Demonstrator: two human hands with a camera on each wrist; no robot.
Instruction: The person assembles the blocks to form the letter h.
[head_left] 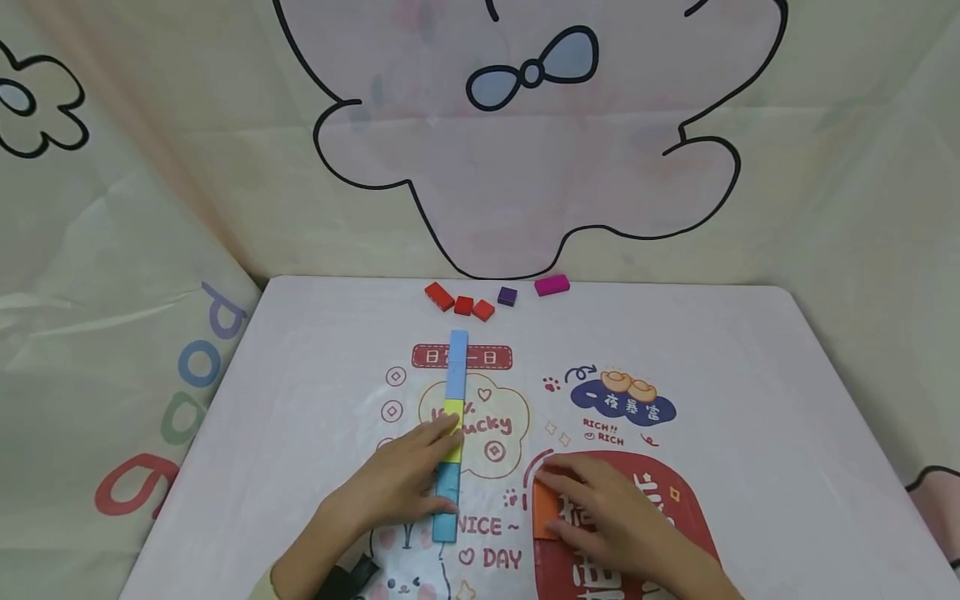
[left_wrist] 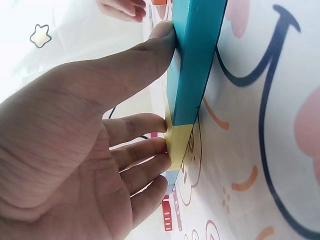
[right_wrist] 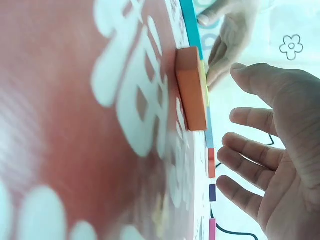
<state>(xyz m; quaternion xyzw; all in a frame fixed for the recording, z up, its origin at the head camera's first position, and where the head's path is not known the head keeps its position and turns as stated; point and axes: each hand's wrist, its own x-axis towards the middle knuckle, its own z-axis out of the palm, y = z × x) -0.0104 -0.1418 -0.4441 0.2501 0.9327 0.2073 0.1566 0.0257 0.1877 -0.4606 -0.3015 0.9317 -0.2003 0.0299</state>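
A straight row of blocks lies on the white table: light blue blocks (head_left: 457, 375) at the far end, yellow (left_wrist: 179, 142) in the middle and teal (left_wrist: 197, 60) nearest. My left hand (head_left: 397, 479) rests along the row, its thumb against the side of the teal part and its extended fingertips at the yellow part. An orange block (right_wrist: 191, 92) lies by itself to the right of the row, on a red printed patch. Over and beside it hovers my right hand (head_left: 611, 517), fingers spread; the right wrist view shows a gap between them and the block.
At the table's far edge lie several red blocks (head_left: 463, 306), a dark purple block (head_left: 507, 296) and a magenta block (head_left: 552, 285). Printed pictures and lettering cover part of the tabletop. A patterned cloth (head_left: 480, 200) hangs behind the table.
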